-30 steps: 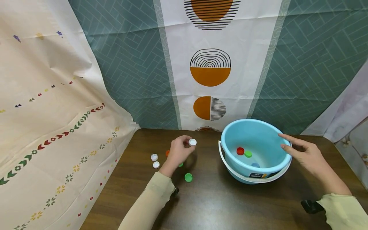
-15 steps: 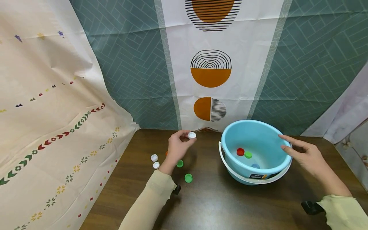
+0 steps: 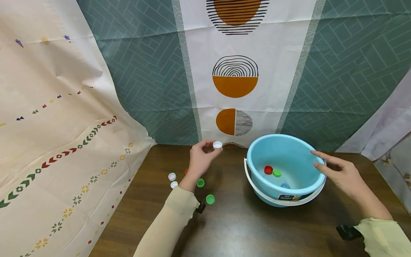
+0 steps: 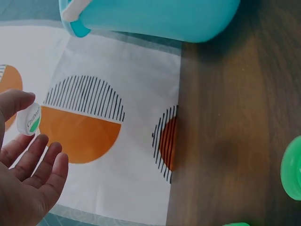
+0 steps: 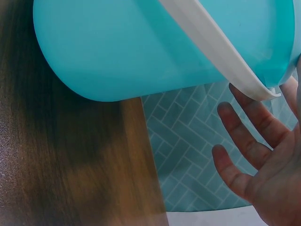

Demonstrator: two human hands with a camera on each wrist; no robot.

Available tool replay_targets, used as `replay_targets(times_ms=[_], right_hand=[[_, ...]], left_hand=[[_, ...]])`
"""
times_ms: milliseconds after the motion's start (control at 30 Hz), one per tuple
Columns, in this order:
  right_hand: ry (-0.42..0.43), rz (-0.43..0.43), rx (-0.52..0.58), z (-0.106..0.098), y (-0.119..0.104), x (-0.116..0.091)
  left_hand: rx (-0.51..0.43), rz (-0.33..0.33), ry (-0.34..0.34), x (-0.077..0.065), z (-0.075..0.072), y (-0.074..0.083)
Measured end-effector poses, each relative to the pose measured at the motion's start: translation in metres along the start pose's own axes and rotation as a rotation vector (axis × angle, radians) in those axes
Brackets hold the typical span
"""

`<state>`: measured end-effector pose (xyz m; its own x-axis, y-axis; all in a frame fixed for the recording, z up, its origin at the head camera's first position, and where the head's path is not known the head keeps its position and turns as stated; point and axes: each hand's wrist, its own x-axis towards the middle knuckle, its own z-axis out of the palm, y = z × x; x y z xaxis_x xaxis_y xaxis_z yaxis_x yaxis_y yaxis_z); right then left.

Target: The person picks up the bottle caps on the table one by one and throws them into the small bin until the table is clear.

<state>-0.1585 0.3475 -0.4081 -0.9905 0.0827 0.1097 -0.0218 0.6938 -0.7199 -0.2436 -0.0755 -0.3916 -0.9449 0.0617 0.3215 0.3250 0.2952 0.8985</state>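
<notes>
Between thumb and fingers, my left hand (image 3: 199, 162) pinches a white bottle cap (image 3: 217, 145), raised above the table left of the bucket. Printed lettering and a green patch show on this cap (image 4: 29, 120) in the left wrist view. The light blue bucket (image 3: 289, 150) stands upright with its white handle (image 3: 297, 203) hanging down in front. My right hand (image 3: 341, 173) holds the bucket's right rim, thumb and index finger over the edge; the other fingers spread outside it in the right wrist view. Inside lie a red cap (image 3: 268, 170), a green cap (image 3: 277, 173) and a blue cap (image 3: 285, 185).
On the brown table (image 3: 244, 228), two white caps (image 3: 172, 176) lie left of my left forearm. A green cap (image 3: 200, 182) and another green cap (image 3: 210, 199) lie right of it; an orange cap (image 3: 186, 171) is partly hidden. A patterned curtain (image 3: 154, 82) hangs behind.
My left hand has risen and moved slightly away from me with the white bottle cap, uncovering a green cap on the table. The right hand and bucket have stayed in place.
</notes>
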Motion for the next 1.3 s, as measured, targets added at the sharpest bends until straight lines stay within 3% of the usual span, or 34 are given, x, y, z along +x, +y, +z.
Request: replay_targets(times_ms=[167,767,1133,1300], right_hand=[[-0.001,0.000,0.006,0.000,0.000,0.000],[-0.010,-0.013,0.037,0.002,0.003,-0.001],[-0.007,-0.005,0.023,0.001,0.000,-0.001],[-0.011,0.001,0.018,0.000,0.000,-0.001]], left_hand=[[-0.032,0.015,-0.004,0.000,0.002,0.018],[-0.078,0.075,-0.067,0.009,0.025,0.049],[-0.056,0.096,-0.119,0.009,0.046,0.070],[-0.090,0.112,-0.149,0.013,0.059,0.071]])
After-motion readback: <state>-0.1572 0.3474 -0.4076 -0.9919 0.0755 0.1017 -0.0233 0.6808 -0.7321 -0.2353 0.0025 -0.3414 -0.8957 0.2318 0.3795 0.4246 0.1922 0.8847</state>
